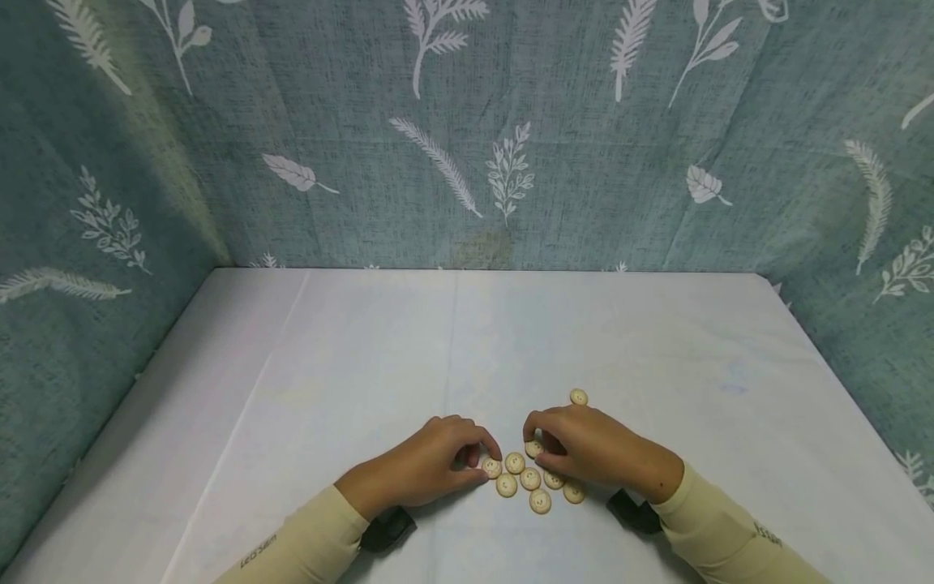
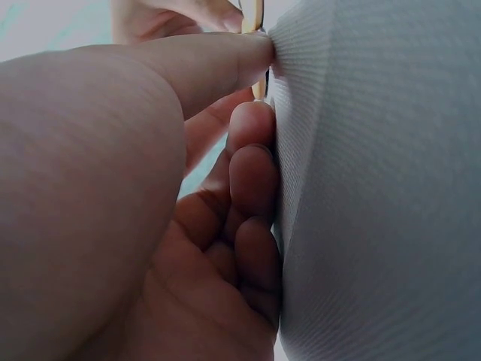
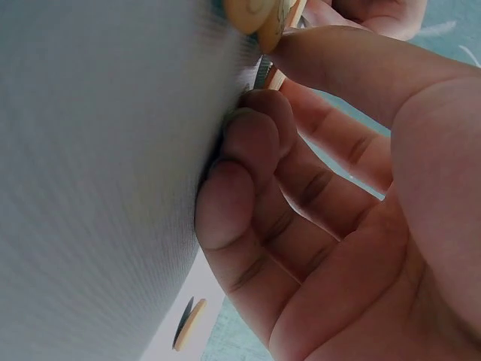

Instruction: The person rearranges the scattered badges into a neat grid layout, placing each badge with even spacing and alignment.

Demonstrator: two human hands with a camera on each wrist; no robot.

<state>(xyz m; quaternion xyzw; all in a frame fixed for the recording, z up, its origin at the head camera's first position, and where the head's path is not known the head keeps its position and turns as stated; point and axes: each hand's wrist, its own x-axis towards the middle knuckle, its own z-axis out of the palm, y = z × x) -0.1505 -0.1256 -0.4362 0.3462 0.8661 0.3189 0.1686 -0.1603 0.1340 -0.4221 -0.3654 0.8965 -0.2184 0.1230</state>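
Several round pale wooden buttons (image 1: 530, 479) lie in a loose cluster on the white table. With thumb and index finger, my left hand (image 1: 441, 462) pinches the leftmost button (image 1: 492, 468) at the tabletop. Across the cluster, my right hand (image 1: 594, 444) has its thumb and index finger around another button (image 1: 534, 448) at the far side of the group. The right thumb and palm overlap more buttons (image 1: 574, 492) in the head view. In the wrist views the other fingers of both hands curl with their tips at the cloth.
One separate button (image 1: 579, 397) lies just beyond my right hand, and it shows low in the right wrist view. White cloth covers the table (image 1: 350, 341). Green leaf-patterned curtains (image 1: 554, 178) stand along the back and both sides.
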